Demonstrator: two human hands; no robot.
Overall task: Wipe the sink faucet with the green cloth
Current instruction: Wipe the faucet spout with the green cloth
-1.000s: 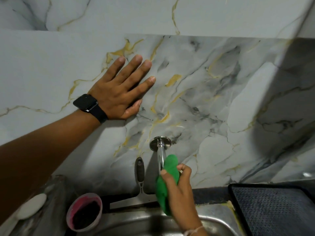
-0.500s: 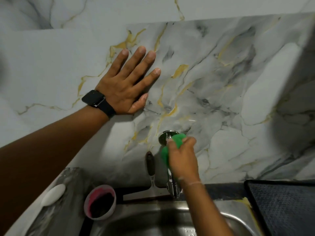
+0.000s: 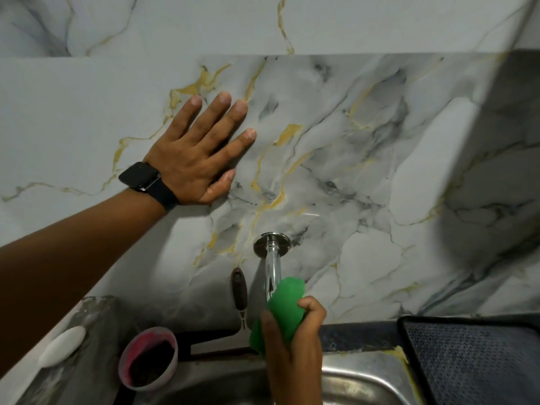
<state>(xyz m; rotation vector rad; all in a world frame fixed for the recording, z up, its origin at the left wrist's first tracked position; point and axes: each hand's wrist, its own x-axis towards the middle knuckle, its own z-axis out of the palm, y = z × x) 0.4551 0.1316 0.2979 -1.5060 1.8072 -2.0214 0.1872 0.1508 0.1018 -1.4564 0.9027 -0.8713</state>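
Observation:
A chrome faucet [image 3: 273,258] comes out of the marble wall through a round flange and runs down toward the sink [image 3: 359,378]. My right hand [image 3: 292,340] is closed around the green cloth [image 3: 285,308], which is wrapped over the lower part of the faucet pipe; the spout end is hidden under cloth and hand. My left hand [image 3: 198,153] lies flat on the wall up and to the left of the faucet, fingers spread, with a black watch on the wrist.
A black-handled squeegee [image 3: 239,299] leans on the wall just left of the faucet. A pink cup [image 3: 147,358] stands at the sink's left rim, a white soap bar [image 3: 61,346] further left. A dark mat [image 3: 473,361] lies to the right.
My right hand has slid the green cloth from the flange at the wall down the pipe to its lower part. My left hand stays pressed on the wall.

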